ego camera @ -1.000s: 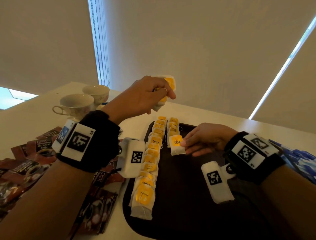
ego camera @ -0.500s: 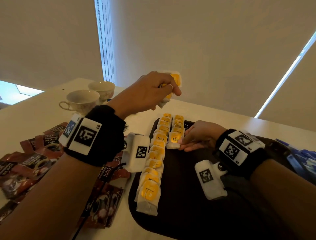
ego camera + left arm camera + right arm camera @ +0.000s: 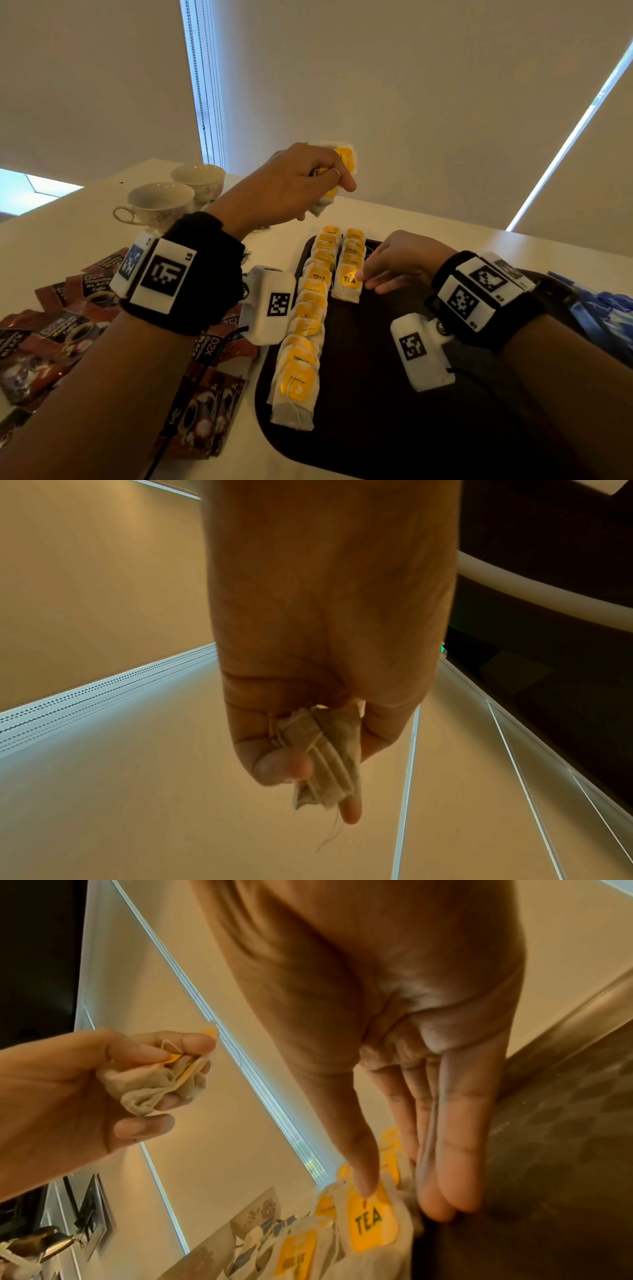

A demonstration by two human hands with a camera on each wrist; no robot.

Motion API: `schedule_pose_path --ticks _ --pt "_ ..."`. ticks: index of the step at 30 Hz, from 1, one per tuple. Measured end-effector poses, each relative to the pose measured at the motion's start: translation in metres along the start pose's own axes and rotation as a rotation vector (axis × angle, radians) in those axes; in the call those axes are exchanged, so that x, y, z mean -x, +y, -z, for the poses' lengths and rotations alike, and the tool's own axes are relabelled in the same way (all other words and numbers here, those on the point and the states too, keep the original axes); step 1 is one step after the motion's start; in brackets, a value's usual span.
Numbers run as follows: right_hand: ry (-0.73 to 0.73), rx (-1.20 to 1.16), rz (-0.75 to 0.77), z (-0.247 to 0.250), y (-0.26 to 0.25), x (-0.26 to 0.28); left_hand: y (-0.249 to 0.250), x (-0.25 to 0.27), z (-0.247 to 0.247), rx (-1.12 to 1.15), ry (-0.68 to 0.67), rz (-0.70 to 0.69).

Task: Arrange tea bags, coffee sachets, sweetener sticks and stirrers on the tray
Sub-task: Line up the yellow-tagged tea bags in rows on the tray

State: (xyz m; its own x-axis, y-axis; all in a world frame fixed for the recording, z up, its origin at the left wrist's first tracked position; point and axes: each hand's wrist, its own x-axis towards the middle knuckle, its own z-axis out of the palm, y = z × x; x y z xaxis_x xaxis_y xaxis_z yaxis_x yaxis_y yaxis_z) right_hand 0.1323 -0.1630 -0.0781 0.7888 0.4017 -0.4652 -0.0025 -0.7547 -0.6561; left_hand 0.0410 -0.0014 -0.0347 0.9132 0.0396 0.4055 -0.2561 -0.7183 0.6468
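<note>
Two rows of yellow-tagged tea bags lie on the dark tray (image 3: 394, 394): a long left row (image 3: 305, 329) and a shorter right row (image 3: 352, 260). My right hand (image 3: 366, 279) has straight fingers; its thumb tip (image 3: 365, 1191) presses the front tea bag marked TEA (image 3: 348, 282) (image 3: 371, 1222) while the other fingertips (image 3: 452, 1199) touch the tray beside it. My left hand (image 3: 329, 178) is raised above the tray's far end and grips a bunch of tea bags (image 3: 337, 171) (image 3: 325, 756) (image 3: 161, 1085) between thumb and curled fingers.
Dark red coffee sachets (image 3: 61, 329) are scattered on the white table left of the tray, some under my left forearm. Two teacups (image 3: 161, 202) stand at the back left. Blue sachets (image 3: 603, 311) lie at the right edge, past the tray.
My right hand has slid the TEA bag away from me into the end of the right row. The left hand still holds its bunch aloft, barely moved.
</note>
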Motion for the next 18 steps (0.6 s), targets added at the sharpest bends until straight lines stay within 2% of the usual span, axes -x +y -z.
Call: schedule_pose_path --ticks 2,4,7,10,14,18 --pt "0.042 0.012 0.049 0.005 0.0 0.007 0.001 0.0 -0.001 0.033 -0.011 0.005" --pt "0.117 -0.006 0.167 0.013 0.0 0.019 0.001 0.001 -0.001 0.075 -0.037 0.014" --pt "0.178 -0.244 0.389 0.02 -0.004 0.049 0.002 0.001 -0.003 0.077 -0.142 0.018" --pt "0.217 -0.44 0.533 0.016 -0.005 0.071 0.005 0.001 -0.01 0.145 -0.229 0.017" --pt "0.314 -0.353 0.648 0.007 -0.004 0.073 0.007 0.002 -0.015 0.262 -0.291 -0.007" --pt "0.384 -0.358 0.671 0.003 -0.002 0.067 0.007 0.002 -0.017 0.331 -0.303 -0.057"
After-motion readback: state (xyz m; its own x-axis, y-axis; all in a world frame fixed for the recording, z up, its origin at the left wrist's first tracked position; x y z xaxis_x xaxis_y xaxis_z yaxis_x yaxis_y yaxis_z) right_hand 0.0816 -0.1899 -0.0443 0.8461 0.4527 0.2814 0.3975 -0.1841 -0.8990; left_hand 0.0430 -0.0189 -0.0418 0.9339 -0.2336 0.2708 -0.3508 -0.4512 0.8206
